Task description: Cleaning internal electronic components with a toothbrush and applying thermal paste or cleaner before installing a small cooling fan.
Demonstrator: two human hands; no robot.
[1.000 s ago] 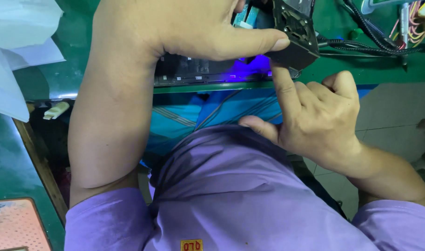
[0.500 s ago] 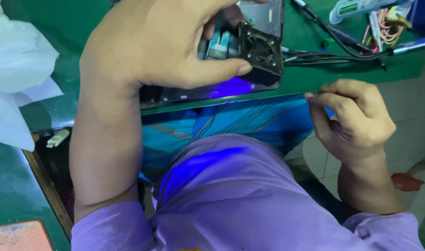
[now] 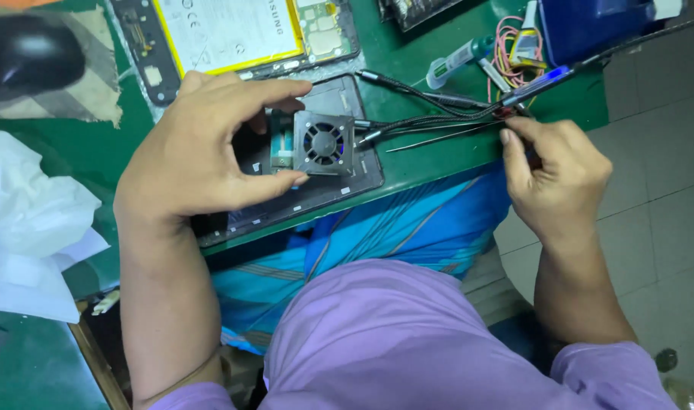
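matt black plastic fan unit [image 3: 323, 143], crumpled white paper [image 3: 28, 228]

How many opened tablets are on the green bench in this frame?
2. One dark tablet lies at the bench edge under the left hand and small fan unit; another tablet, battery exposed, lies behind it at the top. More may sit out of view.

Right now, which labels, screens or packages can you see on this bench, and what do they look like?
Battery label: white rectangle with yellow edge, in the opened tablet at top.
Dark panel: black slab under the fan module, which the left hand pinches.
Tube: slim, pale, green-tipped, upper right.
Blue box: top right corner.
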